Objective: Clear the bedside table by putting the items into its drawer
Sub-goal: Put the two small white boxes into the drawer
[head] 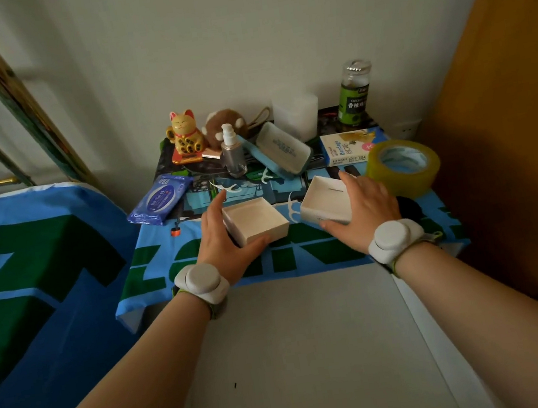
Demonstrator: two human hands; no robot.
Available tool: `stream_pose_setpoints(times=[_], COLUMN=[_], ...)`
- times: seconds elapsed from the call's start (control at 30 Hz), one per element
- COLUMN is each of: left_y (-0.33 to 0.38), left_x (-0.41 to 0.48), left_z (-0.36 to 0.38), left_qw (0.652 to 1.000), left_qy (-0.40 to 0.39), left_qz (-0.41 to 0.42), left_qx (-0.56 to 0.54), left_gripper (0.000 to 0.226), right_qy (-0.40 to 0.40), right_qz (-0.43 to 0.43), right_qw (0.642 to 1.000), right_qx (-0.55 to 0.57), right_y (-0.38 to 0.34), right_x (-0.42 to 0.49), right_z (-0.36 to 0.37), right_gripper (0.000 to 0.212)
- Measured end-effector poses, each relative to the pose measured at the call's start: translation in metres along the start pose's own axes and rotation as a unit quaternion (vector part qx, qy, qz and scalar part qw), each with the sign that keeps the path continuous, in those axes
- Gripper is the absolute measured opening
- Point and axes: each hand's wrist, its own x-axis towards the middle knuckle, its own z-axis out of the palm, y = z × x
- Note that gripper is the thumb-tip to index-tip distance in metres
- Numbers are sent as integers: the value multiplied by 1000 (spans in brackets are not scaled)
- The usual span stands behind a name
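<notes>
Two open white box halves sit side by side at the front of the cloth-covered bedside table (150, 255), a narrow gap between them. Left hand (223, 244) cups the left box (256, 219): thumb on the near corner, fingers along its far-left side. Right hand (364, 206) lies over the right box (324, 201), fingers spread across its right wall, thumb at the near edge. Each box lies inward of its own hand. Whether either is lifted, cannot tell. Drawer seems to be the pale surface (302, 354) below.
</notes>
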Motion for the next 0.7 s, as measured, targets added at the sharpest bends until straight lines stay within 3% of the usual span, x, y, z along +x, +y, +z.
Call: stream_pose_setpoints(times=[0.17,0.33,0.7], left_y=[2,4,20], left_x=[-2,-2,-47], left_z=[0,-3,-28], left_qw=[1000,997,984], left_qy=[-7,-9,-11], left_qz=[-5,-32,-23], left_qx=[-8,-62,-177], left_gripper=[99,96,92], right_qy=[-4,13,-76], right_qz=[-1,-36,-149], right_qw=[1000,989,956], right_qx=[23,141,243], right_y=[0,-7,-31], right_x=[2,-9,-58], right_z=[-5,-20,-57], right_gripper=[101,101,93])
